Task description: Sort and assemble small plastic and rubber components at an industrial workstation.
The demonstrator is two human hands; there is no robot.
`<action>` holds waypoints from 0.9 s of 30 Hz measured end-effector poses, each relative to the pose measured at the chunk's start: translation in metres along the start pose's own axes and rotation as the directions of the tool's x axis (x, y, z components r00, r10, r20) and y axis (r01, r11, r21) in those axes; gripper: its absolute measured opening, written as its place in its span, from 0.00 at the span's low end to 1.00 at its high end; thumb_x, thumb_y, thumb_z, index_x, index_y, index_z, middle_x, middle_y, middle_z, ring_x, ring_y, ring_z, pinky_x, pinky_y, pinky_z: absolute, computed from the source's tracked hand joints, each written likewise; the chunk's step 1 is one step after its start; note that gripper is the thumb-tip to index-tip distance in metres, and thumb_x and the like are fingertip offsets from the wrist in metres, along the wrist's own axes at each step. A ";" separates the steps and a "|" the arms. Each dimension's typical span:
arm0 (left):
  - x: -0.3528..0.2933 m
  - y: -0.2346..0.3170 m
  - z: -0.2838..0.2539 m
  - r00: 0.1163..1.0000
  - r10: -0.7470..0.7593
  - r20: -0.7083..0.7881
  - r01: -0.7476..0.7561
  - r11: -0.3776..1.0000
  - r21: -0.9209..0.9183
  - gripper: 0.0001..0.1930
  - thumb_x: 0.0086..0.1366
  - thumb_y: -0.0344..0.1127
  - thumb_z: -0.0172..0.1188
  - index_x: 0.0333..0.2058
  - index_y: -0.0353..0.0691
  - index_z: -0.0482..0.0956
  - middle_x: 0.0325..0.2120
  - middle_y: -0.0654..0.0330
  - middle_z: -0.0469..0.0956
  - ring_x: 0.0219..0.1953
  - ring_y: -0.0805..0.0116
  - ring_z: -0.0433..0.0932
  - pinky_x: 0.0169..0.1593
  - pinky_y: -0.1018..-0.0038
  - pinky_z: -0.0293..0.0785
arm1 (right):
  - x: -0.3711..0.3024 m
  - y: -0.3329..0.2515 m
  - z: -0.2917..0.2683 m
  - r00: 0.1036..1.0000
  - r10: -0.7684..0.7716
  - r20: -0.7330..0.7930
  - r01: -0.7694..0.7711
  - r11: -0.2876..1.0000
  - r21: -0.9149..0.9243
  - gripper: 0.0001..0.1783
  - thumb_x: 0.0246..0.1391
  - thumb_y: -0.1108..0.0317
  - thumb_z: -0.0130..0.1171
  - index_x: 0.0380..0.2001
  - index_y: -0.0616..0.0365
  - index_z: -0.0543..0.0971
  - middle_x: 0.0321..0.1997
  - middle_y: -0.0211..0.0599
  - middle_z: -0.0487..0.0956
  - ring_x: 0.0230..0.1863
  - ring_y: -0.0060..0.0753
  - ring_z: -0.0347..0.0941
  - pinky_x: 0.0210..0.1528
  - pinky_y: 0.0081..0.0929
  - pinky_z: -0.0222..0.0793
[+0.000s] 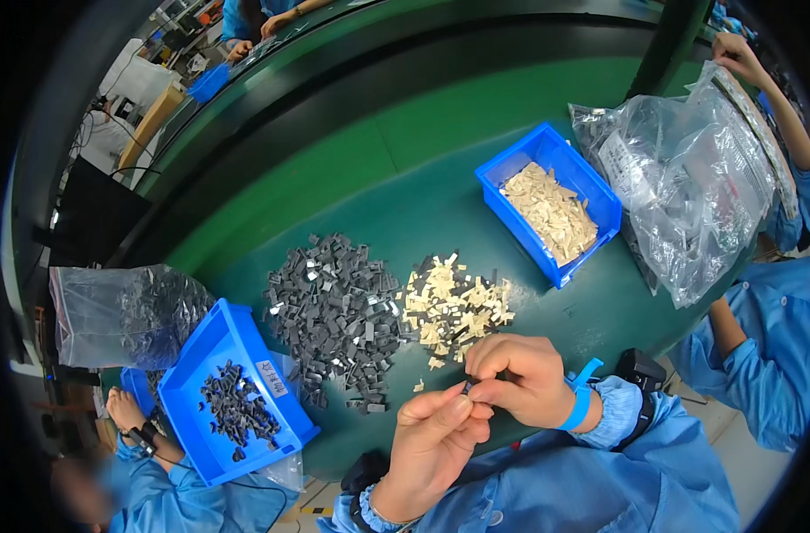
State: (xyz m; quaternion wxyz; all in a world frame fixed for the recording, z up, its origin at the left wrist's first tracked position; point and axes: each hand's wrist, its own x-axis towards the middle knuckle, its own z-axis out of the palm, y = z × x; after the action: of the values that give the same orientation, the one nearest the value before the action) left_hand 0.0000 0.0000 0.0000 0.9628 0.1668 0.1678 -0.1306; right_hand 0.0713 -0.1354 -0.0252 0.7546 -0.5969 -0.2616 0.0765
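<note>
Both hands meet over the near edge of the green table. My left hand (436,440) pinches a small dark plastic part (467,387) between thumb and fingertips. From the right, my right hand (520,377) closes thumb and fingers on the same part; the fingertips hide most of it. Just beyond the hands lies a loose pile of small cream-coloured pieces (445,306), mixed with some dark ones. To its left spreads a larger heap of dark grey plastic parts (334,311).
A blue bin (502,191) of cream pieces stands at the back right, beside clear plastic bags (689,178). At left, another blue bin (178,426) holds small black parts, next to a bag of dark parts (138,315). Co-workers' arms (734,333) reach in on both sides.
</note>
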 end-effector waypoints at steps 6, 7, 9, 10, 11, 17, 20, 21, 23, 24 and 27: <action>-0.011 0.004 -0.002 1.000 0.023 -0.020 -0.022 0.999 0.048 0.10 0.60 0.24 0.50 0.40 0.32 0.75 0.29 0.47 0.77 0.28 0.62 0.78 0.32 0.73 0.76 | 0.002 -0.003 -0.010 0.985 -0.104 0.136 0.129 0.973 -0.193 0.14 0.40 0.68 0.66 0.18 0.60 0.69 0.20 0.34 0.70 0.22 0.31 0.68 0.27 0.26 0.65; -0.017 0.008 -0.002 0.998 0.070 -0.006 -0.069 0.989 0.133 0.10 0.59 0.24 0.50 0.39 0.31 0.75 0.27 0.47 0.77 0.27 0.62 0.78 0.31 0.73 0.76 | 0.006 -0.002 -0.013 0.961 -0.163 0.223 0.223 0.934 -0.280 0.14 0.39 0.67 0.66 0.18 0.59 0.70 0.19 0.33 0.70 0.21 0.31 0.67 0.25 0.26 0.64; -0.027 0.020 0.006 0.978 0.207 0.027 -0.206 0.933 0.294 0.10 0.57 0.23 0.51 0.38 0.28 0.74 0.25 0.46 0.76 0.23 0.61 0.76 0.28 0.72 0.75 | 0.013 -0.003 -0.020 0.926 -0.205 0.316 0.317 0.878 -0.359 0.14 0.38 0.66 0.66 0.18 0.58 0.70 0.19 0.33 0.69 0.21 0.31 0.66 0.23 0.26 0.62; -0.034 0.025 0.002 0.922 0.379 0.079 -0.358 0.756 0.548 0.09 0.57 0.28 0.53 0.37 0.34 0.69 0.21 0.49 0.73 0.17 0.64 0.72 0.18 0.74 0.71 | 0.016 -0.005 -0.022 0.908 -0.275 0.316 0.395 0.812 -0.430 0.13 0.38 0.66 0.66 0.18 0.57 0.70 0.20 0.33 0.69 0.21 0.32 0.66 0.23 0.27 0.63; -0.042 0.031 -0.002 0.783 0.621 0.038 -0.508 0.602 0.616 0.10 0.57 0.29 0.53 0.36 0.31 0.68 0.20 0.51 0.73 0.15 0.67 0.71 0.17 0.77 0.70 | 0.021 -0.009 -0.025 0.883 -0.344 0.320 0.466 0.732 -0.497 0.13 0.38 0.66 0.66 0.18 0.56 0.70 0.20 0.33 0.69 0.21 0.34 0.66 0.23 0.28 0.64; -0.083 0.115 -0.035 0.083 0.952 0.295 -0.461 -0.225 0.858 0.12 0.60 0.26 0.51 0.42 0.28 0.71 0.34 0.50 0.75 0.35 0.68 0.75 0.37 0.80 0.74 | 0.035 -0.012 -0.041 0.908 -0.086 0.410 0.393 0.513 -0.763 0.10 0.39 0.75 0.58 0.30 0.61 0.74 0.30 0.35 0.72 0.29 0.35 0.71 0.29 0.28 0.67; -0.083 0.130 -0.042 -0.050 0.961 0.271 -0.128 -0.275 0.953 0.11 0.59 0.24 0.52 0.41 0.28 0.72 0.34 0.51 0.76 0.34 0.67 0.76 0.39 0.78 0.73 | 0.038 -0.009 -0.033 0.873 0.017 0.487 0.433 0.430 -0.792 0.11 0.38 0.72 0.53 0.31 0.60 0.74 0.32 0.35 0.71 0.36 0.36 0.69 0.37 0.31 0.66; -0.077 0.136 -0.046 0.078 0.916 0.394 0.028 -0.397 0.917 0.12 0.58 0.24 0.52 0.41 0.28 0.72 0.34 0.53 0.76 0.35 0.66 0.76 0.40 0.77 0.73 | 0.038 -0.009 -0.031 0.881 0.017 0.473 0.425 0.413 -0.806 0.11 0.38 0.72 0.53 0.31 0.60 0.74 0.32 0.35 0.71 0.36 0.36 0.69 0.37 0.31 0.66; -0.073 0.138 -0.050 0.291 0.778 0.556 0.219 -0.620 0.753 0.14 0.56 0.23 0.53 0.43 0.27 0.71 0.34 0.55 0.76 0.37 0.64 0.76 0.43 0.76 0.71 | 0.037 -0.009 -0.027 0.869 0.066 0.490 0.432 0.383 -0.817 0.11 0.37 0.71 0.53 0.30 0.60 0.74 0.32 0.35 0.71 0.37 0.36 0.68 0.37 0.33 0.66; -0.076 0.148 -0.063 0.379 0.624 0.684 0.317 -0.782 0.537 0.14 0.57 0.25 0.53 0.43 0.29 0.72 0.38 0.52 0.74 0.38 0.65 0.75 0.40 0.77 0.71 | 0.034 -0.004 -0.028 0.862 0.074 0.502 0.454 0.329 -0.828 0.10 0.35 0.69 0.52 0.26 0.59 0.74 0.31 0.36 0.70 0.36 0.36 0.67 0.35 0.34 0.65; -0.067 0.135 -0.037 0.414 0.629 0.658 0.341 -0.778 0.528 0.12 0.55 0.31 0.59 0.37 0.33 0.78 0.36 0.49 0.76 0.41 0.56 0.71 0.49 0.65 0.66 | 0.038 0.025 -0.011 0.863 -0.005 0.504 0.477 0.334 -0.813 0.07 0.32 0.67 0.52 0.16 0.59 0.72 0.26 0.39 0.68 0.34 0.37 0.66 0.34 0.34 0.65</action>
State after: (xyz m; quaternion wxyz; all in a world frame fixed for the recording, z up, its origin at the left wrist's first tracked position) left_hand -0.0298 0.1494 0.0291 0.0247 0.9361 0.1254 0.3278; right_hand 0.1137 -0.1220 -0.0393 0.2194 -0.8345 -0.5001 -0.0739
